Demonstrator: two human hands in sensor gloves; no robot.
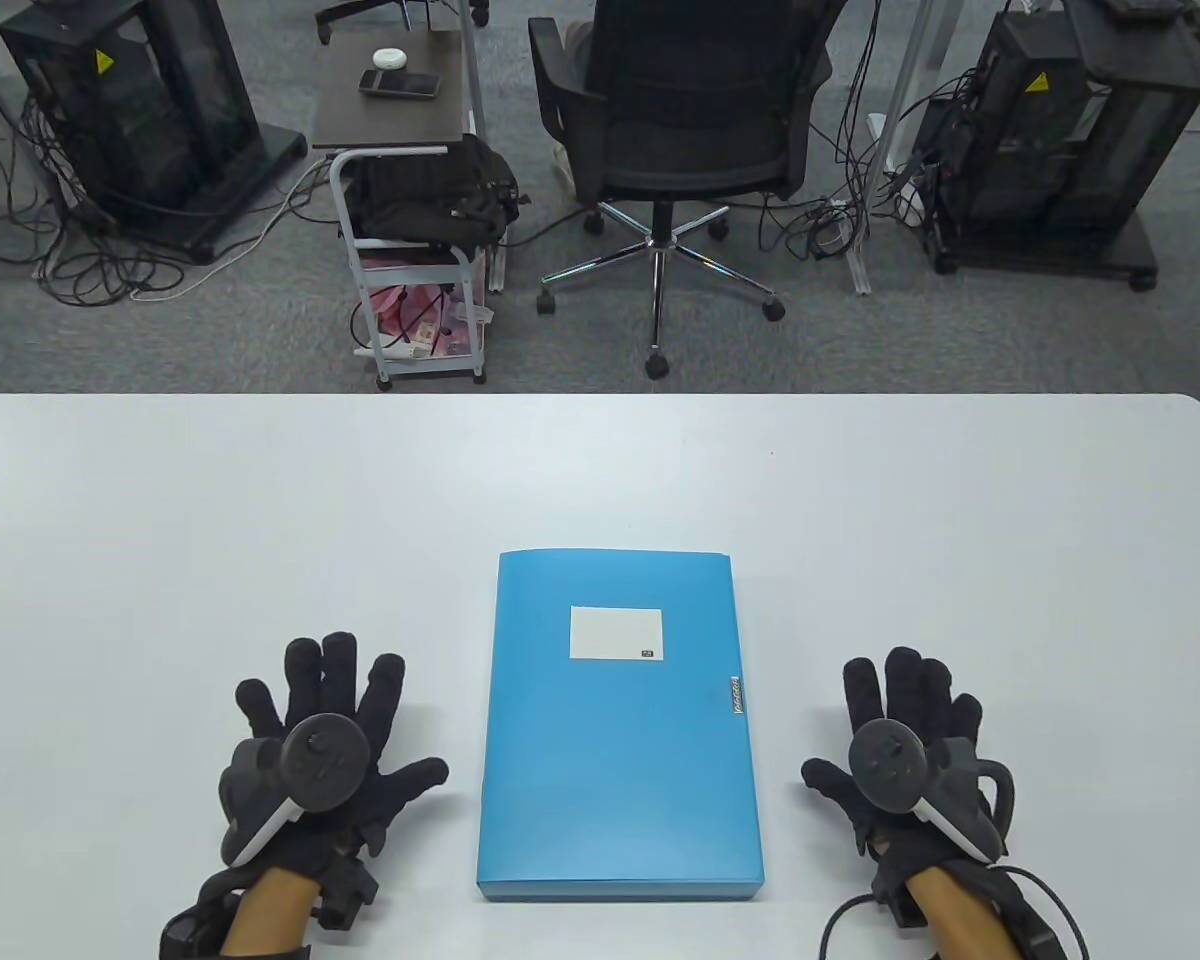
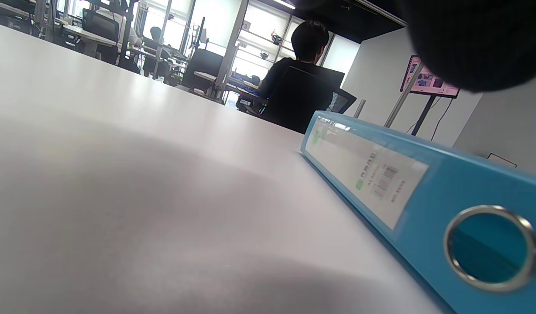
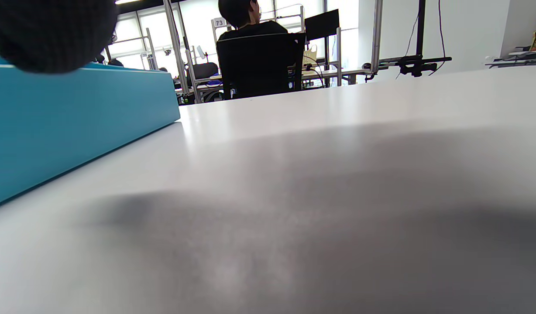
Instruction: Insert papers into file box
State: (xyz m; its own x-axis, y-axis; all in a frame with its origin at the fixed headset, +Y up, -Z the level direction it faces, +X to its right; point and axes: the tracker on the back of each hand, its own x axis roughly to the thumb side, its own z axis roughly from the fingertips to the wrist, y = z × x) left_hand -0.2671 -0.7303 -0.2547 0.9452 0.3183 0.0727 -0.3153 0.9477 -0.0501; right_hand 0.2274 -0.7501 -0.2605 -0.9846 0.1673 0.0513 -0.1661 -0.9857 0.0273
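A blue file box (image 1: 620, 730) lies flat and closed on the white table (image 1: 260, 500), with a white label (image 1: 616, 633) on its lid and a clasp (image 1: 736, 696) on its right edge. My left hand (image 1: 335, 720) rests flat on the table to the left of the box, fingers spread, holding nothing. My right hand (image 1: 905, 720) rests flat to the right of the box, also holding nothing. The left wrist view shows the box's spine (image 2: 407, 192) with a label and a ring hole. The right wrist view shows the box's side (image 3: 76, 122). No papers are in view.
Beyond the table's far edge stand an office chair (image 1: 675, 130), a small cart (image 1: 415, 200) and two black equipment racks (image 1: 130, 110). A cable (image 1: 850, 915) loops from my right wrist on the table.
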